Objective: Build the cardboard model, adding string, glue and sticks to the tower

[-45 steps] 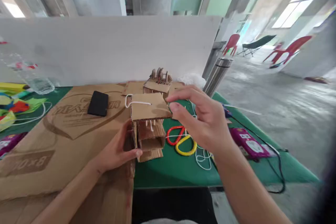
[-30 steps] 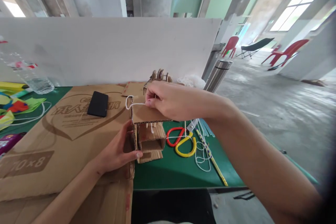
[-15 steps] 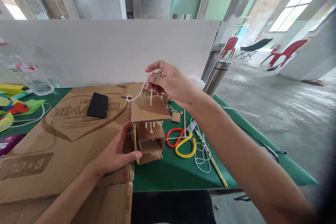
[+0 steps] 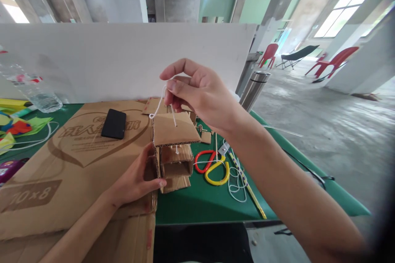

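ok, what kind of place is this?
Probably a bare industrial hall used as a craft workbench: unfinished concrete floor, stacked red plastic chairs, and a green table with flattened cardboard, scissors and a small cardboard model.

A black phone (image 4: 113,123) is being carried on flattened cardboard (image 4: 61,160); red-and-yellow scissors (image 4: 212,166), a steel flask (image 4: 254,89) and a plastic bottle (image 4: 37,90) are being kept on the green surface (image 4: 203,201).

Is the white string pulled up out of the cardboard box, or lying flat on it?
Pulled up: the right hand pinches the white string above the cardboard box.
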